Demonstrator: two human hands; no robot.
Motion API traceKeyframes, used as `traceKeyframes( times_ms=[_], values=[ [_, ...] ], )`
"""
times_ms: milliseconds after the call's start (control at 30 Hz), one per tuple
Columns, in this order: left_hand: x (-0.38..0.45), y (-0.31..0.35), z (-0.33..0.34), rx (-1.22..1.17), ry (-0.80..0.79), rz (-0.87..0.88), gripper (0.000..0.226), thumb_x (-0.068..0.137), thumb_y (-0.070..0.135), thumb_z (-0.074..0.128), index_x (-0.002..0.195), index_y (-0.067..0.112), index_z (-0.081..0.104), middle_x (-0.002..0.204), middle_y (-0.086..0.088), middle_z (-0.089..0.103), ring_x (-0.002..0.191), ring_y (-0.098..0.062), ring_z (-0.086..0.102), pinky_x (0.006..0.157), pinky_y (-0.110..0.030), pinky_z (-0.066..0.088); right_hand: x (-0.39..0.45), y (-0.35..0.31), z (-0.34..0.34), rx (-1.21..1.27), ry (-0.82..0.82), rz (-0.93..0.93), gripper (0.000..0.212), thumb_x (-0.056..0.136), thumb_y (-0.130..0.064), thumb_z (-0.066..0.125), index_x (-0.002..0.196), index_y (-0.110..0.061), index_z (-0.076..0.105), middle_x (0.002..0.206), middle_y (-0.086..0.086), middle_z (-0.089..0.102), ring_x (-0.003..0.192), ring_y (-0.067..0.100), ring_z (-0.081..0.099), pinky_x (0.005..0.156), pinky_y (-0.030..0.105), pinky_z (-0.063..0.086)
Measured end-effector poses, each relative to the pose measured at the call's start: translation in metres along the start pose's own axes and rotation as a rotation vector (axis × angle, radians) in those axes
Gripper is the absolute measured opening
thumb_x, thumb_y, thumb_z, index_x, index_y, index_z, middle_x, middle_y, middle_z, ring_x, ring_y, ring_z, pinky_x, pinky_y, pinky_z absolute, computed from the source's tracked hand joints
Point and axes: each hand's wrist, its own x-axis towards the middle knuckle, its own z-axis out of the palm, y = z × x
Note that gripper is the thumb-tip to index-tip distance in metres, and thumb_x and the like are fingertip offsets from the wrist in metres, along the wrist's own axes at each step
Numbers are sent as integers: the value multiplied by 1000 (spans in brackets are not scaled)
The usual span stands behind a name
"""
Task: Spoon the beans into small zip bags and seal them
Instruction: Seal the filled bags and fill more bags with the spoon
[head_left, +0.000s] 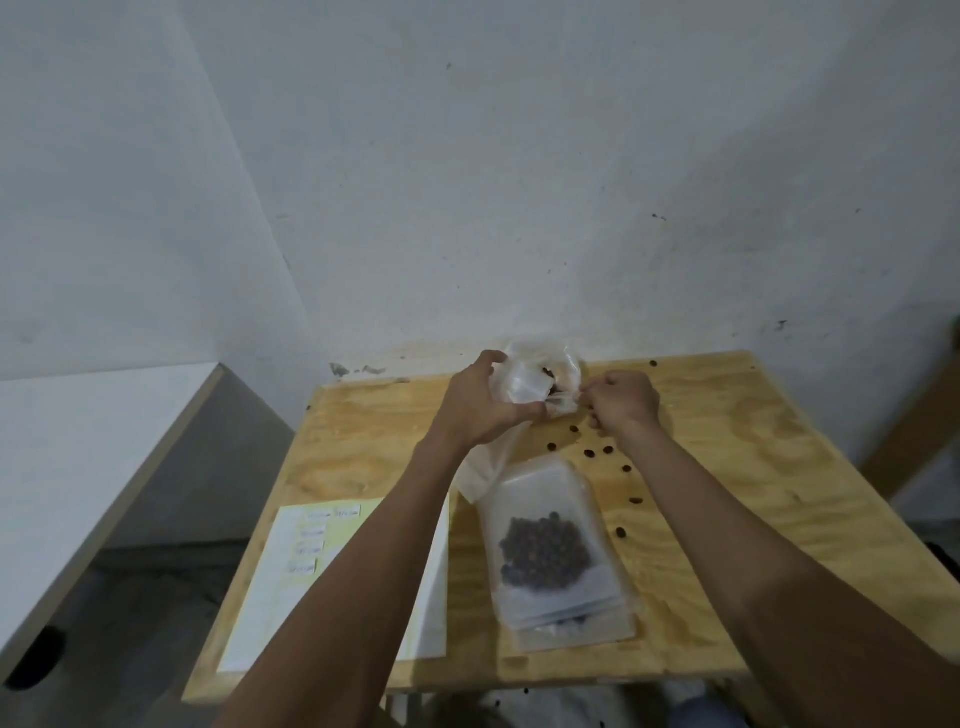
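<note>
My left hand (480, 402) grips a small clear zip bag (524, 387) above the far side of the plywood table (727, 441). My right hand (626, 402) pinches the same bag's edge from the right. Behind them stands a larger clear bag (563, 364) with dark beans showing inside. A filled zip bag of dark beans (545, 551) lies flat on a stack of other bags near the table's front. Loose beans (589, 453) are scattered on the wood by my right wrist. No spoon is visible.
A white and yellow sheet with small labels (311, 561) lies at the table's front left. A white wall stands right behind the table. A white ledge (104, 441) runs along the left, with dark floor below.
</note>
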Motion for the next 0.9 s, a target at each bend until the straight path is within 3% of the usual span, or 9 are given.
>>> traceKeyframes(
  times_ms=[200,300,400,567,667,767,900],
  values=[
    [7,7,-1,33,-3,53,96,58,58,88,138,21,50,123,-1,61,108,-17,56,83,-29,45,-4,-10,11,416,13,13,17,86,6,68,89,-10,73,89,10,73,73,23,73,65,28,63],
    [11,8,2,85,-47,28,99,56,62,88,138,19,51,119,0,61,107,-20,60,81,-32,50,-5,-9,21,403,19,-54,15,90,2,65,91,-10,74,85,10,74,73,22,75,69,37,65],
    [14,5,5,136,-53,11,110,47,76,77,135,15,54,119,0,62,102,-19,59,79,-31,50,-7,-7,25,367,20,-112,8,96,-6,65,98,-5,73,77,4,73,68,17,74,68,36,65],
    [16,-2,4,157,-4,31,88,56,61,86,122,8,65,117,-5,63,96,-16,56,77,-31,48,-4,0,23,454,142,-200,8,92,-8,68,90,-10,76,78,9,76,73,23,77,72,41,65],
    [13,-6,2,123,27,47,89,61,54,91,131,8,59,126,-3,57,108,-16,56,85,-29,47,-5,8,19,533,216,-236,12,93,-2,67,99,-2,77,85,12,76,75,20,76,71,31,64],
    [8,-8,3,101,40,91,101,51,67,81,131,10,58,125,2,55,107,-14,57,82,-24,46,-5,15,18,529,242,-280,15,94,-2,67,105,1,76,87,12,76,78,20,77,73,29,63],
    [7,-8,7,97,78,136,103,48,72,75,129,11,58,124,4,54,106,-12,56,81,-22,45,-7,20,20,462,228,-303,12,94,0,66,99,-2,76,77,4,73,73,16,75,72,28,63]
  ],
)
